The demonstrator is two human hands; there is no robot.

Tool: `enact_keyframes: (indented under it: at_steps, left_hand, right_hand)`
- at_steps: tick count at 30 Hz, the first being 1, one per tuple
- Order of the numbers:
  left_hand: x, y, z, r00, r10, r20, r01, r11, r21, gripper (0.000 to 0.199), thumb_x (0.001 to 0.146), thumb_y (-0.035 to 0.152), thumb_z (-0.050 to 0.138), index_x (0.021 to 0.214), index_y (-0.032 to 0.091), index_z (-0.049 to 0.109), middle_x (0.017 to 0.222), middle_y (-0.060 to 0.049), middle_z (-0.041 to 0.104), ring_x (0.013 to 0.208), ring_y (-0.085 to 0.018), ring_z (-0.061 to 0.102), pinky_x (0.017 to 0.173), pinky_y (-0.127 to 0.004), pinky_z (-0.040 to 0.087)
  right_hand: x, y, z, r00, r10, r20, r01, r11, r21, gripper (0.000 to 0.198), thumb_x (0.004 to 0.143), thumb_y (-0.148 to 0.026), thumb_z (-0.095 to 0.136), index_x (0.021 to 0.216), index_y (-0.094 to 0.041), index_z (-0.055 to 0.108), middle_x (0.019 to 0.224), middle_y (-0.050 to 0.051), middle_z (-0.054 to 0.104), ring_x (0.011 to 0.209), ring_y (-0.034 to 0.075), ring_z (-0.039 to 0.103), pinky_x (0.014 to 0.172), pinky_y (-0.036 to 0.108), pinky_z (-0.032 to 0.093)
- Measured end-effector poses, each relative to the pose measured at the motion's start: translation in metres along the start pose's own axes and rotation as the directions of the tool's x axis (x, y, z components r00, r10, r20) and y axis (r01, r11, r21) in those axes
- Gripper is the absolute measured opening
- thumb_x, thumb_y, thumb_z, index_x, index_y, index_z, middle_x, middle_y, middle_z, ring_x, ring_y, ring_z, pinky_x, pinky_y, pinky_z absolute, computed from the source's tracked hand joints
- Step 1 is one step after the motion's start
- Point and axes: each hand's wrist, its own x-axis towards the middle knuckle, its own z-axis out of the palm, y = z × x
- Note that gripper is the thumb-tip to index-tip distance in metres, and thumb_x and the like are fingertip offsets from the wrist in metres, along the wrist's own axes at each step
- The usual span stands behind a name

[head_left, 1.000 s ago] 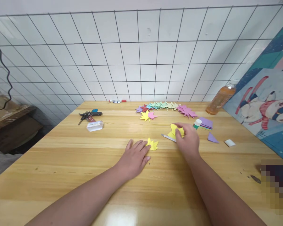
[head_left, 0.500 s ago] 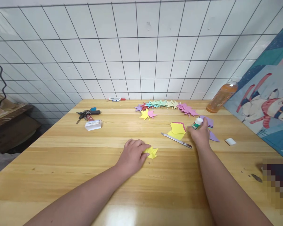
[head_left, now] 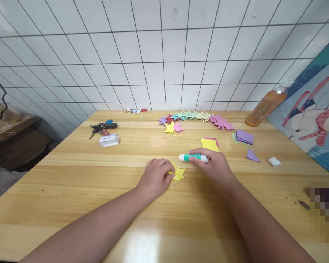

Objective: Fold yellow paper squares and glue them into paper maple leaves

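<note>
My left hand point(head_left: 155, 178) rests on the wooden table, its thumb and forefinger closed on the left edge of a folded yellow paper leaf point(head_left: 179, 173). A green-and-white glue stick point(head_left: 196, 157) lies sideways in the fingers of my right hand point(head_left: 216, 167), its white end pointing left toward the leaf, just above and to the right of it. Behind my right hand are yellow paper squares point(head_left: 210, 144) with a magenta sheet beneath. The utility knife seen there earlier is mostly hidden by that hand.
Finished paper leaves point(head_left: 192, 115) line the back, with a yellow-pink pair point(head_left: 174, 128) before them. Right: coloured paper stack point(head_left: 244, 137), purple scrap point(head_left: 252, 155), eraser point(head_left: 274, 162), tilted bottle point(head_left: 265, 106). Left: keys point(head_left: 102, 128), small box point(head_left: 109, 140), marker point(head_left: 136, 110).
My right hand has moved left from beside the purple paper, bringing the glue stick close to the leaf. My left hand stays on the leaf. The view has tilted slightly.
</note>
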Motion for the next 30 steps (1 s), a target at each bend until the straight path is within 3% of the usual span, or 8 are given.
enact_keyframes:
  at_steps: [6,11,17,24,30]
  left_hand:
    - [0.0,0.0,0.004,0.998,-0.06,-0.013,0.059,0.998,-0.03,0.008,0.074,0.02,0.058,0.08,0.021,0.054,0.08,-0.002,0.058,0.08,-0.02,0.053,0.074,-0.034,0.041]
    - [-0.001,0.002,0.005,0.994,-0.099,-0.046,0.095,0.993,-0.071,0.02,0.074,0.019,0.057,0.091,0.021,0.049,0.086,-0.002,0.056,0.084,-0.021,0.051,0.074,-0.034,0.041]
    - [0.001,0.001,0.005,0.994,-0.097,-0.042,0.094,0.992,-0.08,0.013,0.073,0.019,0.057,0.08,0.021,0.046,0.08,-0.002,0.052,0.078,-0.019,0.049,0.07,-0.033,0.04]
    - [0.001,0.003,0.004,0.988,-0.152,-0.032,0.152,0.988,0.017,0.01,0.071,0.022,0.06,0.073,0.021,0.05,0.087,0.0,0.053,0.089,-0.02,0.047,0.087,-0.04,0.032]
    - [0.003,0.003,0.004,0.983,-0.185,0.001,0.185,0.983,0.013,0.007,0.071,0.022,0.06,0.071,0.022,0.053,0.09,0.0,0.053,0.092,-0.021,0.047,0.09,-0.041,0.029]
  right_hand:
    - [-0.006,-0.017,0.022,0.997,0.067,-0.034,-0.061,0.985,0.159,0.024,0.071,-0.044,0.06,0.074,-0.02,0.061,0.058,-0.002,0.059,0.049,0.012,0.048,0.045,0.021,0.035]
    - [0.0,-0.022,0.03,0.999,-0.031,-0.024,0.03,0.998,-0.053,0.024,0.079,-0.043,0.05,0.071,-0.022,0.058,0.055,-0.002,0.058,0.049,0.012,0.048,0.049,0.022,0.033]
    - [0.001,-0.018,0.044,0.989,-0.145,-0.011,0.139,0.963,-0.23,0.022,0.08,-0.041,0.048,0.069,-0.022,0.055,0.059,-0.001,0.06,0.055,0.014,0.052,0.053,0.023,0.031]
    - [0.002,-0.016,0.049,0.979,-0.181,0.094,0.2,0.942,-0.27,0.018,0.08,-0.039,0.049,0.073,-0.023,0.054,0.059,-0.002,0.06,0.055,0.014,0.052,0.053,0.024,0.029]
    - [0.006,-0.013,0.05,0.974,-0.206,0.095,0.226,0.922,-0.316,0.019,0.079,-0.039,0.049,0.072,-0.023,0.055,0.059,-0.001,0.06,0.055,0.015,0.052,0.051,0.024,0.028]
